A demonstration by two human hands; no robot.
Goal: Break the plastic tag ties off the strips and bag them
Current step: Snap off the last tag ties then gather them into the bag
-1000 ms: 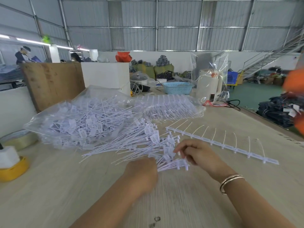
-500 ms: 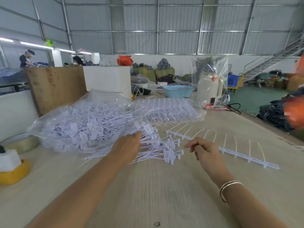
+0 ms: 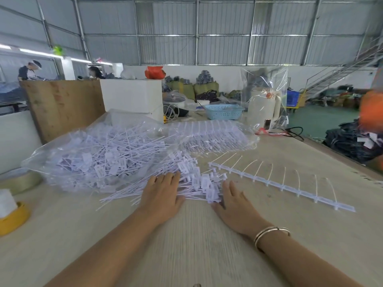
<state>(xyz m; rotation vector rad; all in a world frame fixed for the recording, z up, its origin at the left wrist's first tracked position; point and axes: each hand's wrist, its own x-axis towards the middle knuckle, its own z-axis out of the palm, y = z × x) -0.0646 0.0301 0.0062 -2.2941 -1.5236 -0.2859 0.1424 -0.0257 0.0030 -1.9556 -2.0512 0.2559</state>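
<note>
Two hands lie flat on the bench [image 3: 186,245], fingers straight and gripping nothing. Our left hand [image 3: 163,192] presses down on the stems of the loose tag ties [image 3: 192,179]; our right hand [image 3: 234,200] rests beside the heads of that same pile, touching its near edge. The two hands are apart, with the pile between them. Just behind the pile, the open clear bag [image 3: 97,154] already holds many separated ties, and its mouth faces the loose heap. To the right lies a strip [image 3: 279,183] with only thin stubs left on it. A second bag of unbroken strips [image 3: 211,135] sits farther back. We judge the risk to be scatter: a flat-handed sweep toward the bag may fan the slippery ties sideways or snag the stripped runner and drag it along.
</note>
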